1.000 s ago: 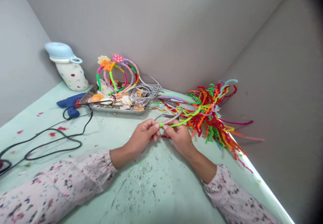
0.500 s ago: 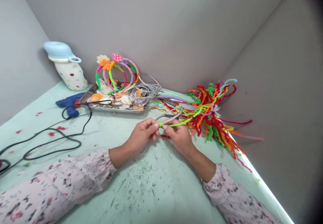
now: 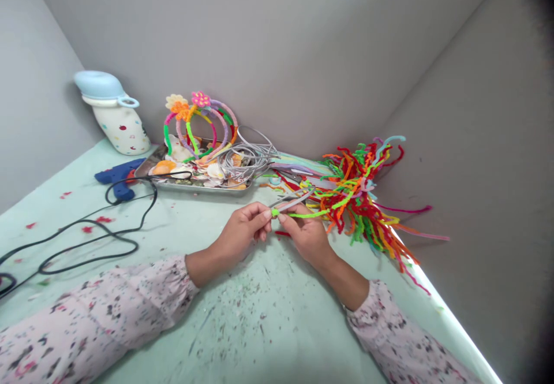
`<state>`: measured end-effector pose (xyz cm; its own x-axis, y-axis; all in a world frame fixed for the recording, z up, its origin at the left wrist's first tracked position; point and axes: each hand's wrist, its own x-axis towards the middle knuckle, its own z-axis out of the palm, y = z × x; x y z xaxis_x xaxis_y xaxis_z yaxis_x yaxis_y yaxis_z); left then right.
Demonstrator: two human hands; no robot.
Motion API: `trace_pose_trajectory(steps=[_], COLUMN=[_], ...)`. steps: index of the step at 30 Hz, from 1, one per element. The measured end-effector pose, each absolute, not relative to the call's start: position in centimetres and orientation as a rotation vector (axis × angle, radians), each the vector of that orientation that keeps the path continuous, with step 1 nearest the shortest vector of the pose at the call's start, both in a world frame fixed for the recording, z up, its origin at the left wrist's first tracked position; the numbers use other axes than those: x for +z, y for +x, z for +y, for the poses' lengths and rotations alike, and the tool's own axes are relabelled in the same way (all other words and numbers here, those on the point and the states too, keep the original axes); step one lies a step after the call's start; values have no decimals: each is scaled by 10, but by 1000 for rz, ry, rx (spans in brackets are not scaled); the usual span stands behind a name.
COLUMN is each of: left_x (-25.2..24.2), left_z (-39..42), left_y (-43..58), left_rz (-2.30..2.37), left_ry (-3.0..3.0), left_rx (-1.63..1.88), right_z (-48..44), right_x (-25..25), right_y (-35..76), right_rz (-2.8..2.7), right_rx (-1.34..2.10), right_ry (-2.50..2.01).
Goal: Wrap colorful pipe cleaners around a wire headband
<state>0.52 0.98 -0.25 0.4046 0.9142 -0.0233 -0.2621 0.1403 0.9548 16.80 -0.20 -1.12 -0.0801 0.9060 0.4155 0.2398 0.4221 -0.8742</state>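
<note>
Both my hands meet above the pale green table (image 3: 242,326). My left hand (image 3: 243,232) pinches the end of a thin grey headband (image 3: 291,200), where a lime green pipe cleaner (image 3: 308,213) is wound into a small knot. My right hand (image 3: 303,235) grips the green pipe cleaner right beside that knot; the rest of it trails off to the right. The headband arcs away from my fingers toward the pile of pipe cleaners (image 3: 359,199).
A metal tray (image 3: 194,183) with shells, grey wire bands and wrapped colourful headbands (image 3: 199,123) stands at the back. A blue glue gun (image 3: 118,175) with black cord (image 3: 86,239) lies left, next to a spotted white jug (image 3: 116,115). Grey walls close in behind and on the right.
The green pipe cleaner now sits bunched as a tighter knot at the headband's end. My hands have hardly shifted, and the headband tilts slightly lower.
</note>
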Motion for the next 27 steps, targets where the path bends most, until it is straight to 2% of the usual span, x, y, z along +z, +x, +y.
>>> trace_pose_trajectory(steps=[16, 27], left_x=[-3, -4], left_z=[10, 10], left_y=[5, 4], left_rz=[736, 708], left_ry=[1070, 1053], left_rx=[932, 894], right_z=[-1, -1], right_x=[-10, -10], right_y=[173, 172], right_rz=[-1700, -1674], right_rx=[587, 662], right_ry=[-1040, -1039])
